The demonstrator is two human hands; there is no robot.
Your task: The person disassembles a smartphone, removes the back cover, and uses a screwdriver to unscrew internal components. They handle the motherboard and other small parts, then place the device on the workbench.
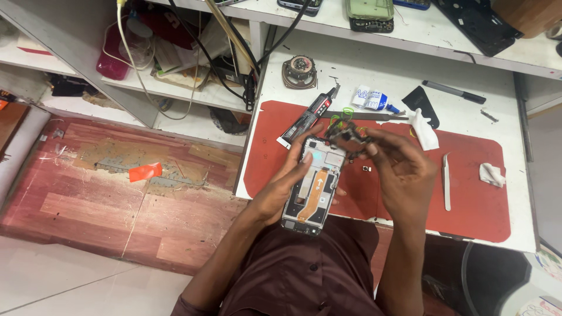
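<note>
My left hand grips an opened phone from below, its back cover off and an orange flex strip showing along the middle. My right hand pinches a small dark circuit board part at the phone's top end, just above the frame. Both hands hover over a red work mat on a white bench.
A black glue tube, a small white bottle, a black pick, white tissues, tweezers, a pen and a round speaker lie on the bench. Phones sit on the upper shelf. Cables hang at left.
</note>
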